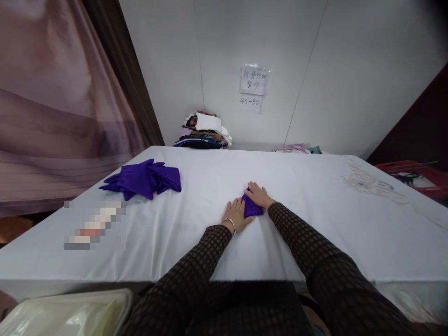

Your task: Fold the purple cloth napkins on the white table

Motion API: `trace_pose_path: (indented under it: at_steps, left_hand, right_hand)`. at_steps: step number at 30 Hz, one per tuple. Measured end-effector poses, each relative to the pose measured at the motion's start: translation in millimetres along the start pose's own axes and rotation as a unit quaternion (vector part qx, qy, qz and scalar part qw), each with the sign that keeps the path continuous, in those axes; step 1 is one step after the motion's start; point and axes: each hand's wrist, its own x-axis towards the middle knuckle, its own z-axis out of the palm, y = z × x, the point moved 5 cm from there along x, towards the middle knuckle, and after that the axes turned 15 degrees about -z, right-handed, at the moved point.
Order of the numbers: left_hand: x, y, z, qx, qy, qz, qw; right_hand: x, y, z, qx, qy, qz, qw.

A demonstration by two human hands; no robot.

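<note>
A small folded purple napkin lies on the white-covered table in front of me, between my two hands. My left hand rests flat along its left and near edge, fingers stretched out, a bracelet on the wrist. From the right, my right hand presses flat over the napkin's far right part and covers some of it. Both hands are open, palms down. On the left of the table is a loose pile of purple cloths, pointed and folded, apart from my hands.
A stack of folded clothes sits at the table's far edge, below handwritten paper signs on the wall. White strings lie at the right. A red crate stands beyond. A pale plastic bin is at the near left.
</note>
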Motion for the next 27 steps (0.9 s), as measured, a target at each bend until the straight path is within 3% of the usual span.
trace_pose_path:
  at_steps: [5,8,12,27]
  left_hand:
    - [0,0,0.0,-0.007,0.003,0.005,1.000]
    - [1,0,1.4,-0.013,0.006,0.011,1.000]
    - [1,-1,2.3,-0.017,0.016,0.008,1.000]
    - [1,0,2.4,-0.001,-0.007,-0.001,1.000]
  right_hand:
    - [-12,-30,-3,-0.041,0.041,-0.098,0.993]
    - [-15,-36,7,-0.037,0.030,-0.106,0.993]
    - [-10,-22,16,-0.020,0.008,-0.058,0.998]
    - [15,11,16,-0.007,-0.003,-0.029,1.000]
